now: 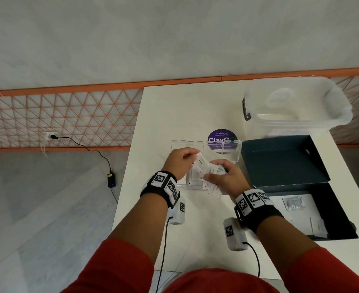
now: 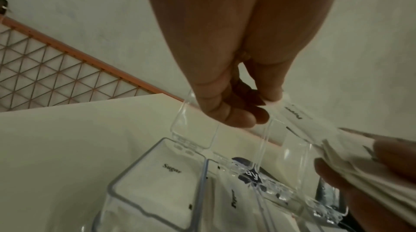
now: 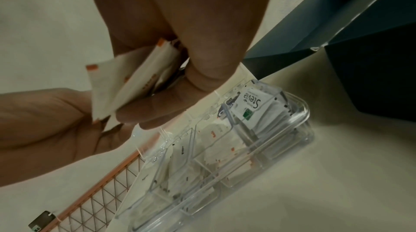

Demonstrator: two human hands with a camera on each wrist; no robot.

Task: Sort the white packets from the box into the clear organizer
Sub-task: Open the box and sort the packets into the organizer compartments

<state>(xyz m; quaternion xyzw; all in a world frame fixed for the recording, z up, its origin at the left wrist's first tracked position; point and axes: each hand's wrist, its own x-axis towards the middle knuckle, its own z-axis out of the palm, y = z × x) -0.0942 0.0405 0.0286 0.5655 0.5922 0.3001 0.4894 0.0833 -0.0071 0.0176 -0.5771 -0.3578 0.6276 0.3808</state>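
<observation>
Both hands meet over the clear organizer (image 1: 223, 152), whose lids stand open. My right hand (image 1: 216, 175) grips a fanned stack of white packets (image 1: 213, 187), seen up close in the right wrist view as packets (image 3: 133, 79) with orange marks. My left hand (image 1: 192, 155) pinches one white packet (image 2: 294, 114) marked Pepper at the top of that stack. The organizer's compartments (image 2: 157, 186) hold a Sugar packet, a Pepper packet (image 2: 234, 198) and Stevia packets (image 3: 252, 104). The dark box (image 1: 290, 166) lies open to the right, with a few packets (image 1: 314, 220) inside.
A large clear plastic tub (image 1: 297, 102) stands at the table's back right. A round purple sticker (image 1: 221, 135) lies behind the organizer. The white table's (image 1: 163, 115) left edge drops to the floor, where a cable and power adapter (image 1: 111, 180) lie.
</observation>
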